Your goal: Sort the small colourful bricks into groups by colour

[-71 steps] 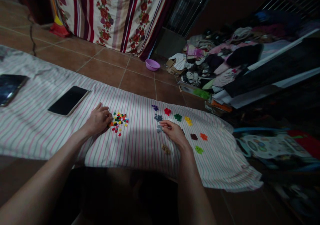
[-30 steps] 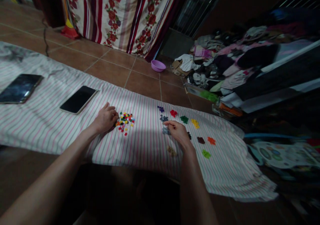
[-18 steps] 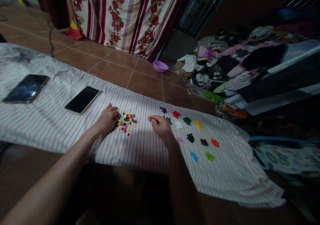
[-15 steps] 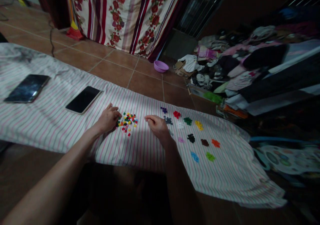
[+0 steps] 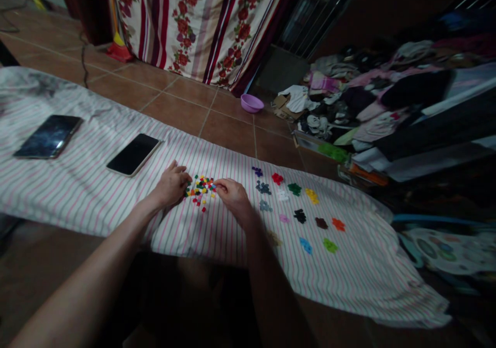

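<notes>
A loose pile of small mixed-colour pieces point(image 5: 200, 189), like tiny beads or blocks, lies on the striped cloth point(image 5: 217, 234). At the pile's left edge rests my left hand point(image 5: 172, 184), its fingers loosely bent and a little apart, holding nothing that I can see. My right hand point(image 5: 234, 197) has its thumb and fingertips pinched together at the right edge of the pile; whatever is between them is too small to make out. Right of it, single-colour groups stand apart, among them red pieces point(image 5: 277, 178), yellow pieces point(image 5: 311, 195), black pieces point(image 5: 299, 216) and blue pieces point(image 5: 306, 245).
A phone point(image 5: 134, 155) and a dark tablet-like device point(image 5: 48, 137) lie on the cloth to the left. Beyond the far edge are a purple basin point(image 5: 251, 103) on the tiled floor, a floral curtain point(image 5: 197, 28) and heaped clothes point(image 5: 349, 95) at right.
My right hand has moved left from between the groups and the mixed pile to the pile's right edge, uncovering grey and beige groups. My left hand stays by the pile.
</notes>
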A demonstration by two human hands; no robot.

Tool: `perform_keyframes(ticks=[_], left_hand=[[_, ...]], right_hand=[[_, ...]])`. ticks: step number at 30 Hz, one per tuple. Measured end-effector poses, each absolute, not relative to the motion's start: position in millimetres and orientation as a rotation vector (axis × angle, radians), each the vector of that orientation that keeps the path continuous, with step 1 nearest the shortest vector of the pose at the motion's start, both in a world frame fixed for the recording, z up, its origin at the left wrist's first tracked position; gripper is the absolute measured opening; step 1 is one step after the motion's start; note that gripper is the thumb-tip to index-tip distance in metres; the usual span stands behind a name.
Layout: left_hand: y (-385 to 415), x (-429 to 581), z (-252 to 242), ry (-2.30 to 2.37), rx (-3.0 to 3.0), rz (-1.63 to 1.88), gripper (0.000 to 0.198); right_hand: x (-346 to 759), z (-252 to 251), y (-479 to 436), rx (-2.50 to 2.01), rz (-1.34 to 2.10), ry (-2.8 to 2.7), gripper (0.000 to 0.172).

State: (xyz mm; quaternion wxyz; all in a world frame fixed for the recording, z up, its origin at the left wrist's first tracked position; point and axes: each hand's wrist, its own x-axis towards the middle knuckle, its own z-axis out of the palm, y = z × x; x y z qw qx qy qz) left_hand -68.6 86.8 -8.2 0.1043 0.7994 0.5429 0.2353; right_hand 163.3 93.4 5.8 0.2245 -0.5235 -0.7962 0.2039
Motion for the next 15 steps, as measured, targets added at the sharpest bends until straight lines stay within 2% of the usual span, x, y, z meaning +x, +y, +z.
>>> perform_keyframes(ticks=[15], left_hand=[[84.2, -67.2, -7.5, 1.631, 2.357, 0.653, 0.035]], right_hand=[[156.4, 11.3, 95.3, -1.593, 0.548, -2.177, 0.019]])
